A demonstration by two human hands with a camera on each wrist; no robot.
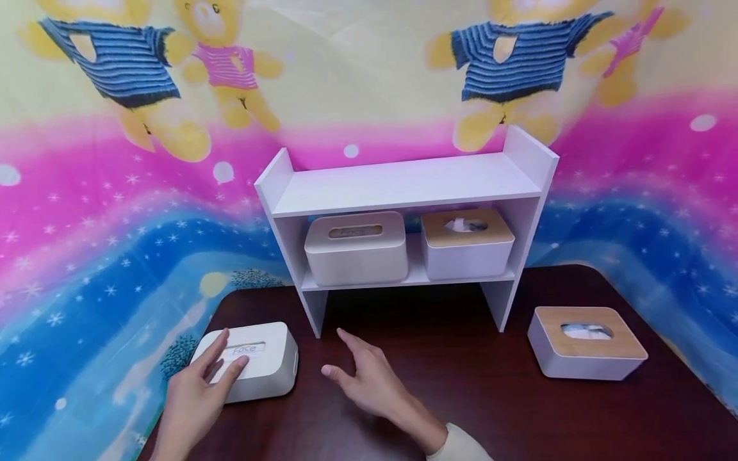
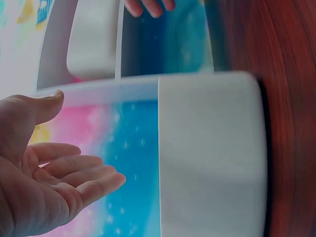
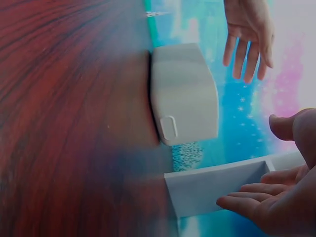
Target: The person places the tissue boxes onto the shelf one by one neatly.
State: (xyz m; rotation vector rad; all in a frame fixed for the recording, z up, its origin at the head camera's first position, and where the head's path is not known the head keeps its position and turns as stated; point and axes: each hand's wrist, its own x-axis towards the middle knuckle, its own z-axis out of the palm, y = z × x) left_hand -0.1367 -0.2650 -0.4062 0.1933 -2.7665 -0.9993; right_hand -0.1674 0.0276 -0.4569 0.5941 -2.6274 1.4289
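Observation:
My left hand (image 1: 225, 358) is open over the top of a white tissue box (image 1: 262, 362) with a white lid at the table's front left. The left wrist view shows a gap between the straight fingers (image 2: 86, 173) and the box (image 2: 212, 153), so they hover just above it. To the right of that box, my right hand (image 1: 343, 355) is spread above the dark wooden table (image 1: 450, 384) and holds nothing. From the right wrist view, the box (image 3: 182, 94) lies with my left hand (image 3: 249, 39) over it, and my right hand (image 3: 276, 197) is near the shelf's foot (image 3: 217, 190).
A white two-tier shelf (image 1: 403, 186) stands at the back of the table. Its lower board holds a white-lidded box (image 1: 356, 250) and a wood-lidded tissue box (image 1: 467, 243). Another wood-lidded tissue box (image 1: 585, 342) sits at the right. A bright printed cloth hangs behind.

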